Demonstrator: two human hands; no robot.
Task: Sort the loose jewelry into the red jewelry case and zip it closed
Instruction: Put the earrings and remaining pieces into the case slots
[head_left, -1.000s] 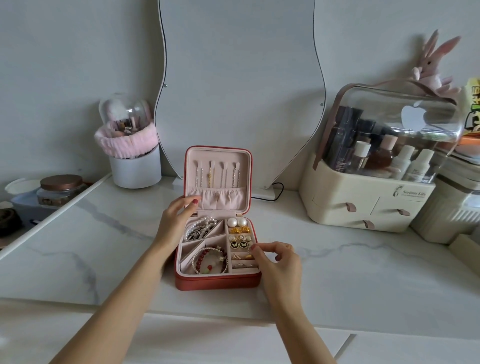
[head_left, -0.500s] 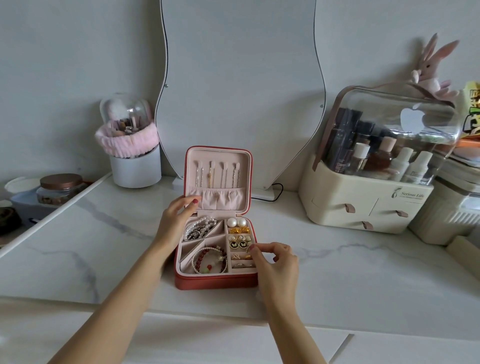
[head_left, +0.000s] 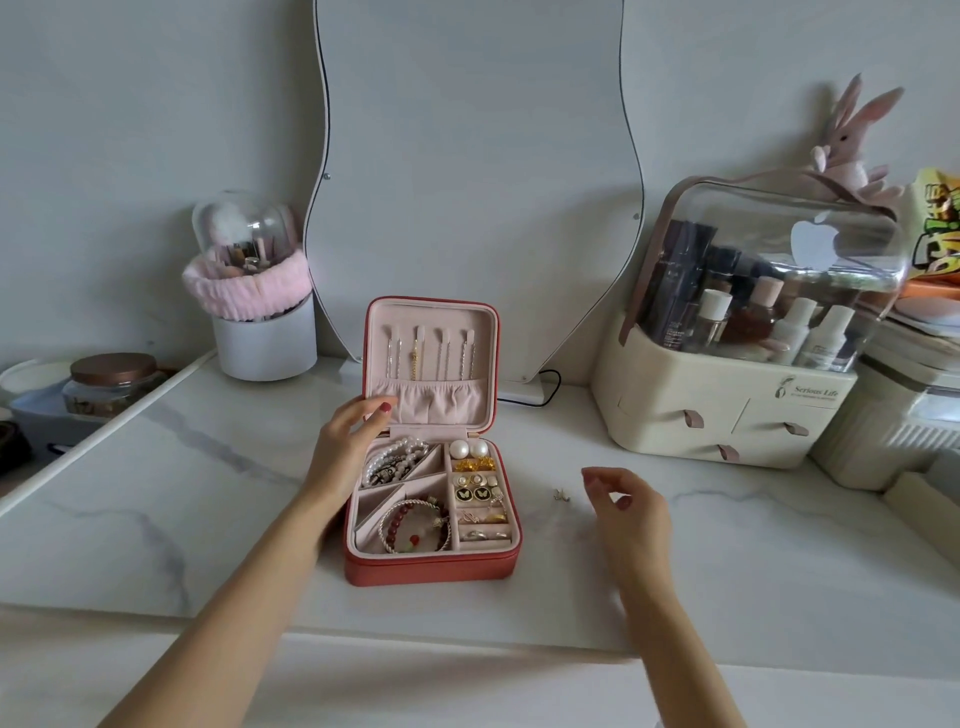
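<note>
Nearest the camera, two bare forearms are seen reaching over the marble table (head_left: 779, 561); the right hand (head_left: 626, 512) is held just above the surface, right of the case, its fingers loosely curled with nothing seen between them; a small gold earring (head_left: 561, 495) is seen lying loose on the marble just beside those fingertips, its shape too small to be made out. The red jewelry case (head_left: 431, 566) is set open at the centre, unzipped, with bracelets, pearls and studs laid in its compartments; the left hand (head_left: 345, 447) is rested against its left edge at the hinge, fingers fairly straight, fingertips touching the upright lid (head_left: 431, 364); whether anything is pinched cannot be told. Farther back a wavy mirror (head_left: 467, 156) is stood against the wall, its top cut off.
</note>
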